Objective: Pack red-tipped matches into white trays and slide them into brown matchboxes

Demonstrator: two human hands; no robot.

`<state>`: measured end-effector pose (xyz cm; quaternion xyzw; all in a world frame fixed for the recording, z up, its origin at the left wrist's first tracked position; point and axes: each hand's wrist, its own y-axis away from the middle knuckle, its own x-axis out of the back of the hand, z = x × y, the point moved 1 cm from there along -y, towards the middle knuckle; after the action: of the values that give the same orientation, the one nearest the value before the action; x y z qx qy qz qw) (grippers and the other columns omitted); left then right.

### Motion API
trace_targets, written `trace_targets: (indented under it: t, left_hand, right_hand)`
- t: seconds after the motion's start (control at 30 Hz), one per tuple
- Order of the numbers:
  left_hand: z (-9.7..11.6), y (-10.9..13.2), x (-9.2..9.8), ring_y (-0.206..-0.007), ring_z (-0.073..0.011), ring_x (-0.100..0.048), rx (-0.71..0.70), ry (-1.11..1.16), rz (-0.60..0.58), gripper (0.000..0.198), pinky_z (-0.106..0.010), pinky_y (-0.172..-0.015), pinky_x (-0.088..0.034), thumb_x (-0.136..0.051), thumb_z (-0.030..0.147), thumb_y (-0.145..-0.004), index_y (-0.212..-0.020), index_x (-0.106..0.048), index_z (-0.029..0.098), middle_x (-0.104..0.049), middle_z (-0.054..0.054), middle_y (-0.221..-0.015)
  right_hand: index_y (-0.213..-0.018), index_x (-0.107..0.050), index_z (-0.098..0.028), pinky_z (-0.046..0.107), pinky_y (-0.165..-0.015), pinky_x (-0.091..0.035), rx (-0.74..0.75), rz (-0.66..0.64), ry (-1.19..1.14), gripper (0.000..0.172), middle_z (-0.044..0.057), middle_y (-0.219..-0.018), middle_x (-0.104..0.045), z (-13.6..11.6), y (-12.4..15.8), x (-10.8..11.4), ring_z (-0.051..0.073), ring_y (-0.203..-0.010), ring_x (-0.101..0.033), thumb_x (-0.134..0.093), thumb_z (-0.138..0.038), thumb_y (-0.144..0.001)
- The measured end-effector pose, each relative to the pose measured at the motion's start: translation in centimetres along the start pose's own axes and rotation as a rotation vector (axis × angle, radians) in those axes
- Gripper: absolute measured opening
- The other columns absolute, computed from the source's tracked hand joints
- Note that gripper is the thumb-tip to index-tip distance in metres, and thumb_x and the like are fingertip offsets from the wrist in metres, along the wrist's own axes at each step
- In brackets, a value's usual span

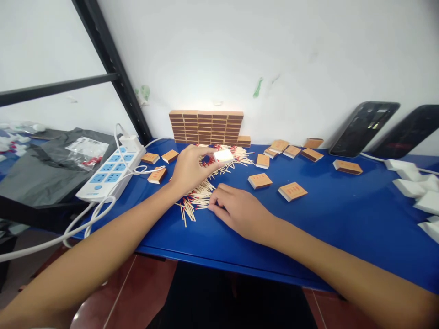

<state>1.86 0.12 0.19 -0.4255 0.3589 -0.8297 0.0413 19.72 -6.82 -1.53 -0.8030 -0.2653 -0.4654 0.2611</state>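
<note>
My left hand (pixel 192 169) is closed, thumb and fingers gripping a small white matchbox tray (pixel 222 156) above the pile of matches. Its contents are washed out by glare. Loose red-tipped matches (pixel 197 198) spread over the blue table beneath and between my hands. At the right edge of that pile, my right hand (pixel 240 210) rests with fingers curled together, the fingertips against the matches. Whatever they may pinch is hidden. Behind the pile, matchboxes are stacked in a neat block (pixel 206 128) against the wall.
Several loose matchboxes (pixel 292 191) lie to the right, with a few more (pixel 157 175) at the left. A white power strip (pixel 111 173) with cables stands at left. Two dark phones (pixel 364 130) lean on the wall. White trays (pixel 409 187) are heaped at far right.
</note>
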Motion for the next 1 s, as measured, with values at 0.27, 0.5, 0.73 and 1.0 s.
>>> trace_targets:
  t: [0.27, 0.5, 0.73, 1.0]
  left_hand:
    - [-0.3, -0.1, 0.1, -0.090, -0.0239, -0.070, -0.039, -0.004, -0.015, 0.032, -0.038, -0.083, -0.053, -0.085, 0.049, -0.085, -0.105, -0.081, 0.025, -0.082, -0.004, -0.104]
    - [0.2, 0.3, -0.3, -0.091, -0.0246, -0.071, -0.158, 0.111, -0.160, 0.039, -0.037, -0.080, -0.053, -0.089, 0.045, -0.081, -0.115, -0.080, 0.026, -0.082, -0.005, -0.103]
    - [1.1, 0.3, -0.3, -0.091, -0.0247, -0.071, -0.188, 0.130, -0.179, 0.041, -0.038, -0.084, -0.054, -0.090, 0.047, -0.079, -0.113, -0.081, 0.025, -0.082, -0.006, -0.104]
    - [0.0, 0.1, -0.3, -0.094, -0.0255, -0.072, -0.108, 0.064, -0.092, 0.028, -0.039, -0.085, -0.054, -0.085, 0.040, -0.086, -0.110, -0.081, 0.025, -0.082, -0.006, -0.105]
  right_hand:
    - [-0.095, -0.057, -0.021, 0.031, -0.076, -0.044, 0.006, 0.053, -0.029, 0.015, 0.006, -0.103, -0.064, 2.6, 0.8, 2.8, 0.019, -0.085, -0.061, -0.047, -0.017, -0.106]
    - [-0.098, -0.057, -0.020, 0.035, -0.074, -0.042, -0.090, 0.343, 0.174, 0.013, 0.011, -0.101, -0.063, 6.7, 0.2, 5.2, 0.024, -0.085, -0.057, -0.047, -0.023, -0.106]
    - [-0.099, -0.062, -0.017, 0.035, -0.073, -0.040, -0.106, 0.276, 0.319, 0.012, 0.013, -0.106, -0.064, 5.7, -0.1, 4.5, 0.027, -0.095, -0.060, -0.051, -0.020, -0.104]
    - [-0.094, -0.066, -0.019, 0.031, -0.073, -0.041, 0.027, 0.382, -0.014, 0.006, 0.004, -0.092, -0.064, 2.3, 0.2, 2.0, 0.017, -0.080, -0.058, -0.061, -0.019, -0.098]
